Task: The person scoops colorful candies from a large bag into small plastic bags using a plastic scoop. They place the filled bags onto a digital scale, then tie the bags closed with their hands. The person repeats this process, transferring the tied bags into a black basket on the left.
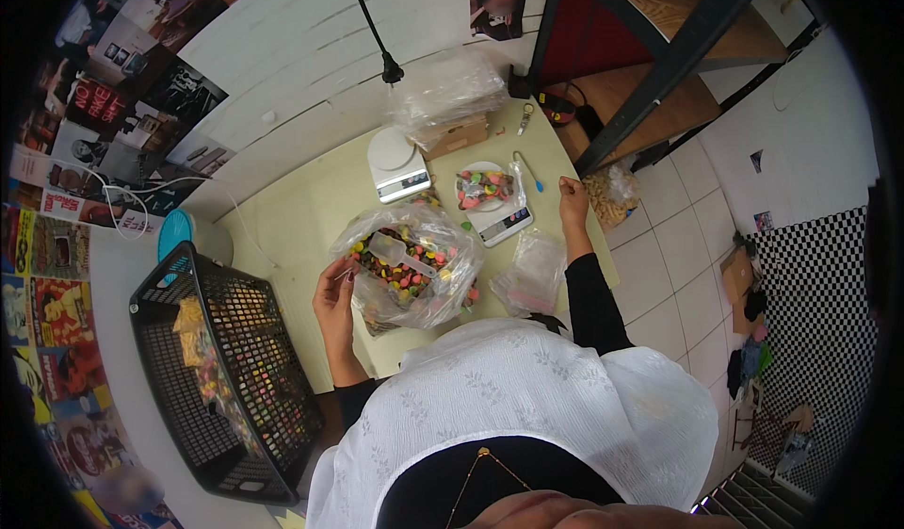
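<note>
A large clear plastic bag (452,292) lies open on the table in front of me, full of colourful candies (402,282). On top of them rests a clear plastic scoop (402,255). My left hand (335,299) is at the bag's left rim, fingers bent; whether they pinch the plastic or a thin pale piece is unclear. By the table's right edge, my right hand (573,200) is raised with curled fingers, their inside hidden. To its left, a smaller bag of candies (484,188) sits on a white digital kitchen scale (505,226).
A second kitchen scale (395,165) stands behind the large bag. Flat clear bags (533,271) lie near my right forearm. A black plastic crate (226,373) holding packed bags is at left. Plastic packaging (452,91) tops a cardboard box (459,137). A wristwatch (525,119) lies at the back.
</note>
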{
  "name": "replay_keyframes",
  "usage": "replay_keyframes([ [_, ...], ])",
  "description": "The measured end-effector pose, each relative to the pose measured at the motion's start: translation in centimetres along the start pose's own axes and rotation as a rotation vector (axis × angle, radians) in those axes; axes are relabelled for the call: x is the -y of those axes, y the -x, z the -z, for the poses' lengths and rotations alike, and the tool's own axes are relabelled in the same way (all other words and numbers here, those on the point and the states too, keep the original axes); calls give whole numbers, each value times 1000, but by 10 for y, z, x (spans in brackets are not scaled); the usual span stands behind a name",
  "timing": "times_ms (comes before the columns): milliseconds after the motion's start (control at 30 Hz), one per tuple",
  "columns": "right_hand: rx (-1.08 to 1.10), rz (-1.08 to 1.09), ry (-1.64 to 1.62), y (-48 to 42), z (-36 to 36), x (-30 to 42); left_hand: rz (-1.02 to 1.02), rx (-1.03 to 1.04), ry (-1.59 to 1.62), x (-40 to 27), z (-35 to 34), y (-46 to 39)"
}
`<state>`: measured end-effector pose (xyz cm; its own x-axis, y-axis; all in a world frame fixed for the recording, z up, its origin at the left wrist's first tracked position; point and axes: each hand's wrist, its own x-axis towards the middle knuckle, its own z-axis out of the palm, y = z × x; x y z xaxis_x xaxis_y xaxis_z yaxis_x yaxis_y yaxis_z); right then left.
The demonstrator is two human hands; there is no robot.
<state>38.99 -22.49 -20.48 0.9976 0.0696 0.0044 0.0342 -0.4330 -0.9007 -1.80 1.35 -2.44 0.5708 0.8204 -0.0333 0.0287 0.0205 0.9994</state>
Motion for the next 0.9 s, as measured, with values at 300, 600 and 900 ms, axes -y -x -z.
replay_keyframes([
  [300, 68, -100, -22, 0, 14, -1, 12, -6, 16, 1, 1, 0],
  [600, 79, -28, -52, 4, -7, -10, 8, -13, 22, 2, 4, 3],
  [900, 304, -30, 0, 34, -32, 13, -36, 14, 26, 6, 2, 4],
])
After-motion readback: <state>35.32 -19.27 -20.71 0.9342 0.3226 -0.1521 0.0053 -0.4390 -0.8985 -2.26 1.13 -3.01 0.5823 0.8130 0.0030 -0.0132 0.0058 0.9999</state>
